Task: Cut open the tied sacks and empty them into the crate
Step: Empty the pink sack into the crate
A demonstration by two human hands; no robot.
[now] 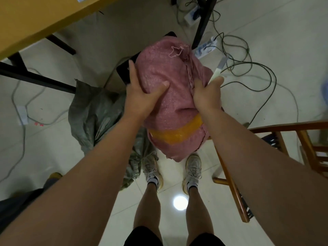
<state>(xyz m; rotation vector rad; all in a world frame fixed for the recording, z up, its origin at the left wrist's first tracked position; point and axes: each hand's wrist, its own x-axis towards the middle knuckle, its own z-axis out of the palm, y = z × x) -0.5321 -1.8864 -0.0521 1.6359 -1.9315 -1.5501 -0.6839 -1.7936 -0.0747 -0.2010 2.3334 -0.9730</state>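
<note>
Pale floor tiles run under everything, strewn with cables and power strips, and a yellow table edge crosses the corner beyond my left hand.

That left hand is spread wide on the near flank of the pink sack, fingers straight along its left side and the thumb pressing into the weave on top; it steadies, it does not clutch. My right hand is clamped on two things at once: a fistful of the sack's bunched cloth at its right side, and the pale handle of a knife, whose blade points up and away from me, past my knuckles.

The sack stands lifted between both hands, above my shoes, with its long axis running away from me. Its tied neck lies at the far end, just beyond my right hand and closer to it than to the left, with loose pink string at the knot. A dark crate shows just beyond my left fingers, behind the sack. A grey sack slumps on the floor below my left forearm, and a wooden chair stands off to the right.

I judge the cut falls to the knife hand, since the tie is a short reach ahead of the blade.
</note>
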